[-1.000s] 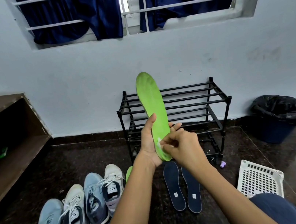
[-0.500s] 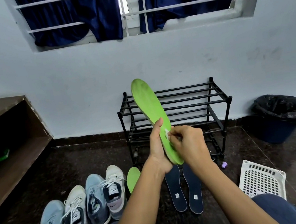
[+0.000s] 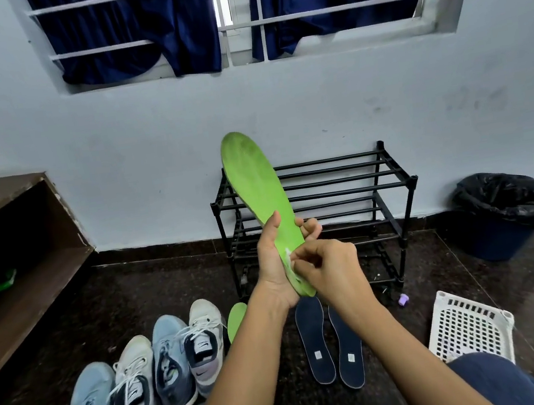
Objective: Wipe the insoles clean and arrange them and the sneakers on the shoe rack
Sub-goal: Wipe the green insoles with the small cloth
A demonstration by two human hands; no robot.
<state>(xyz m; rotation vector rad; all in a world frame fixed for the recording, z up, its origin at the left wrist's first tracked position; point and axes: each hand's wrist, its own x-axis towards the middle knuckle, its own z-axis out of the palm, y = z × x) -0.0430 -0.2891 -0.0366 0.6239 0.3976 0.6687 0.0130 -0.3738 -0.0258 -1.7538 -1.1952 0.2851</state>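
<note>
My left hand (image 3: 273, 263) grips the heel end of a green insole (image 3: 255, 183), which stands upright and leans a little left in front of the black shoe rack (image 3: 394, 183). My right hand (image 3: 329, 271) pinches a small white wipe (image 3: 289, 258) against the insole's lower part. A second green insole (image 3: 236, 319) lies on the floor, partly behind my left forearm. Two dark blue insoles (image 3: 329, 342) lie side by side below my hands. Several sneakers (image 3: 147, 383), blue and white, stand in a row at the lower left.
A white perforated basket (image 3: 467, 325) lies at the lower right and a bin with a black bag (image 3: 506, 211) stands by the wall. A small purple object (image 3: 403, 300) sits near the rack's foot. A wooden shelf unit (image 3: 9, 275) is at the left.
The insole's tip has tilted further left. My right hand with the wipe slid up the insole half a second ago and is now back down near the heel end.
</note>
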